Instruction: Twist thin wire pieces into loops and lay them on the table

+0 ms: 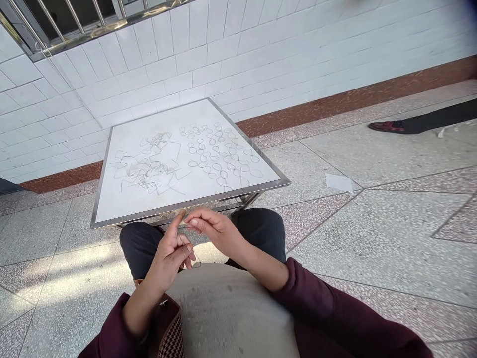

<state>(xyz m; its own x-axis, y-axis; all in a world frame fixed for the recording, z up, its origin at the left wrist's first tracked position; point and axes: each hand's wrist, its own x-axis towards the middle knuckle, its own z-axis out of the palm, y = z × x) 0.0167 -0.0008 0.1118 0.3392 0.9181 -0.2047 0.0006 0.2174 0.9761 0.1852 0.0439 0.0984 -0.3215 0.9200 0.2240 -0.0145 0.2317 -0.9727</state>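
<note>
White tiled wall (298, 44) with a brown skirting band (354, 99), terrazzo floor (391, 238) below. Steel-edged white desk (190, 205) stands square-on to neither, just beyond the person's knees, its far corner near the wall. On it, left side, a zigzag tangle of thin dark wire (147, 164); right side, a spread of small linked wire loops (219, 154), well apart from the hands, though wire versus thread is hard to tell. Both hands hover just off the desk's near edge, close together, not touching it. Left hand (169, 258): grip half curled, index finger (172, 228) up. Right hand (214, 231): grip pressed together at the fingertips, cannot tell if pinching anything. Co-worker's dark red shoe (385, 127) on floor, upper right.
</note>
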